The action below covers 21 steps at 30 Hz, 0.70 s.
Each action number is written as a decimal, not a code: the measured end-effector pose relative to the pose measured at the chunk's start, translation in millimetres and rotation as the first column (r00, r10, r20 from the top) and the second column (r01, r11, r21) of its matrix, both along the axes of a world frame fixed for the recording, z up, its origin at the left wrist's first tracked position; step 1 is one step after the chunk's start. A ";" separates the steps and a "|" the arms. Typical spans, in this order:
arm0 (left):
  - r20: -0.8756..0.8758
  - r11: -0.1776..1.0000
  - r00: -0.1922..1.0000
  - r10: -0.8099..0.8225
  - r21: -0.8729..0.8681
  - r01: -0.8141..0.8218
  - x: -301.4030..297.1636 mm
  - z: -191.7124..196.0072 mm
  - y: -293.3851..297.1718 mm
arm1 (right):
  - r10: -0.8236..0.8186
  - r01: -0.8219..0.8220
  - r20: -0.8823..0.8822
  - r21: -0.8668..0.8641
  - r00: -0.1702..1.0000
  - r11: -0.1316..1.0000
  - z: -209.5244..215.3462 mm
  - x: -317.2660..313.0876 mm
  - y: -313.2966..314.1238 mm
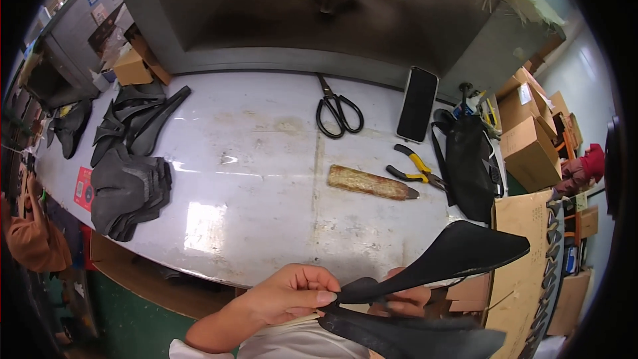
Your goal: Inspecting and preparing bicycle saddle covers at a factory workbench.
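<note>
Close to my body, beyond the table's near edge, I hold a black shoe upper (458, 252) whose two long sides spread to the right. My left hand (289, 292) pinches its narrow joined end between thumb and fingers. Behind the upper side, my right hand (409, 296) is partly covered and a little blurred, its fingers curled against the piece. The lower side of the upper is smeared by motion. On the table ahead lie a worn knife-like tool with a wrapped handle (369, 183), yellow-and-black pliers (419, 166) and black-handled scissors (341, 113).
A stack of black uppers (129, 189) and loose black shoe parts (143, 116) lie on the table's left. A phone (417, 103) and a black pouch (468, 166) are at the right. A grey metal hood (259, 60) stands behind. Cardboard boxes (531, 149) and other people flank the table.
</note>
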State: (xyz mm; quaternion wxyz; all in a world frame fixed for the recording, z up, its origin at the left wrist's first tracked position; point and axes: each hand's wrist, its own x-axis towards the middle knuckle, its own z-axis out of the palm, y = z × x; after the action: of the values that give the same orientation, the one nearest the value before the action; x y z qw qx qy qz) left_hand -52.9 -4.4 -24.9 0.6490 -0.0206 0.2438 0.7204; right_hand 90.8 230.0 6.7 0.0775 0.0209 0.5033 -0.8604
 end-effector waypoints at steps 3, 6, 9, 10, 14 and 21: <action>0.061 0.999 0.997 0.047 0.016 -0.048 2.7 3.6 5.9 | -0.394 -0.005 0.619 0.541 0.680 0.841 36.3 -22.4 -28.0; 0.051 0.992 0.991 0.124 0.023 -0.125 2.2 13.8 4.0 | -0.116 0.754 -0.881 0.316 0.458 0.575 -77.2 -10.6 -14.6; -0.020 0.993 0.993 0.114 0.018 -0.114 5.3 18.0 3.6 | -0.619 0.636 -0.289 -0.046 0.730 0.771 -27.4 -9.9 -29.7; -0.053 0.996 0.995 0.090 0.014 -0.089 8.6 16.4 4.2 | -0.210 0.302 0.299 -0.308 0.931 0.902 -17.0 -1.5 -18.4; -0.136 0.999 0.991 -0.005 -0.034 0.001 16.5 17.4 19.0 | -0.031 0.691 -0.836 0.432 0.548 0.580 -39.0 -29.8 -21.9; -0.190 0.996 0.982 -0.016 -0.089 -0.001 16.4 20.8 16.5 | -0.044 0.673 -0.808 0.457 0.587 0.582 -46.1 -26.6 -26.9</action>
State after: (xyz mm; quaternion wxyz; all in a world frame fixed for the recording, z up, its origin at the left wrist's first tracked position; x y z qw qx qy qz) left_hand -36.5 12.1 -4.2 0.6237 0.0206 0.3365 0.7052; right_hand 64.2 203.1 -39.3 -0.3386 -0.1792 0.7694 -0.5111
